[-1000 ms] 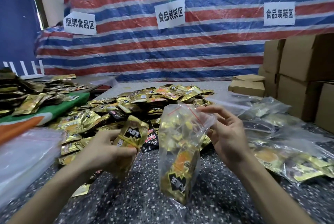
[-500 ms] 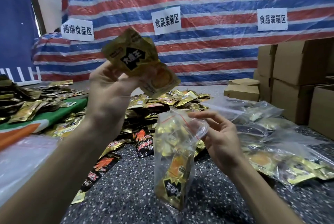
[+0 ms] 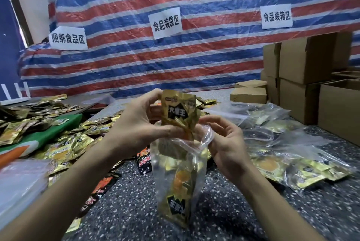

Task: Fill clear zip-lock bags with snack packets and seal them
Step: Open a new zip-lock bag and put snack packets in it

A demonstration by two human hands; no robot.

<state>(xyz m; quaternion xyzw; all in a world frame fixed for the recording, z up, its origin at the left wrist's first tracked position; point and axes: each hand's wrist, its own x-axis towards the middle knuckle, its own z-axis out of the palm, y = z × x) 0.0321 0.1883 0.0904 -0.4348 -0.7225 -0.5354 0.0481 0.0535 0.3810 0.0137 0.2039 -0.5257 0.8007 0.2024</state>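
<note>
A person's two bare hands work over a dark speckled table [image 3: 243, 213], seen from above. In the near centre, the left hand [image 3: 136, 125] grips a small bunch of gold snack packets [image 3: 178, 112], fingers curled round them. The packets stand upright with their lower ends at the mouth of a clear zip-lock bag [image 3: 187, 155]. The right hand [image 3: 227, 143] pinches the right side of the bag's open rim between thumb and fingers, holding it up. The bag hangs between the hands, its bottom touching the table, with several gold packets inside.

To the left lies a loose pile of packets [image 3: 64, 149], mostly gold with a few black and red ones, partly covering a green board [image 3: 48, 133]. A stack of clear plastic [image 3: 19, 182] sits at the near left edge. To the right lie filled bags [image 3: 282, 153]. Brown cardboard boxes [image 3: 303, 61] are stacked at the far right. A red, white and blue striped tarp [image 3: 175, 61] hangs along the far side, with three white paper signs [image 3: 165, 22] bearing Chinese characters.
</note>
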